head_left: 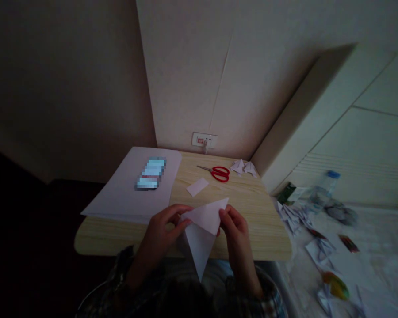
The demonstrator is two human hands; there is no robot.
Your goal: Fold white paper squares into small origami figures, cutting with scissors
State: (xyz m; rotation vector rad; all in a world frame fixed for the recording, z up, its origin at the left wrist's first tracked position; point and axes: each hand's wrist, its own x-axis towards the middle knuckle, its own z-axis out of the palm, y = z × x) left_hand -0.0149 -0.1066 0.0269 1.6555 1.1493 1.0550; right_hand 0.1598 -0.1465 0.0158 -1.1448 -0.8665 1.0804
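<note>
A folded sheet of white paper (204,221) is held up between both hands at the table's front edge. Its upper flap is folded over, and a pointed end hangs down toward my lap. My left hand (167,223) pinches its left corner between thumb and fingers. On the other side, my right hand (234,223) grips the right edge, thumb in front and some fingers hidden behind the paper. Just beyond the hands lies a small white paper strip (197,187). Farther back are red-handled scissors (219,172), blades pointing left.
A stack of white paper (119,190) lies on the wooden table (258,221), with a lit phone (151,173) on it. Folded paper pieces (239,167) sit at the back right. A plug fills the wall socket (204,140). At right, a bed holds a bottle (323,192).
</note>
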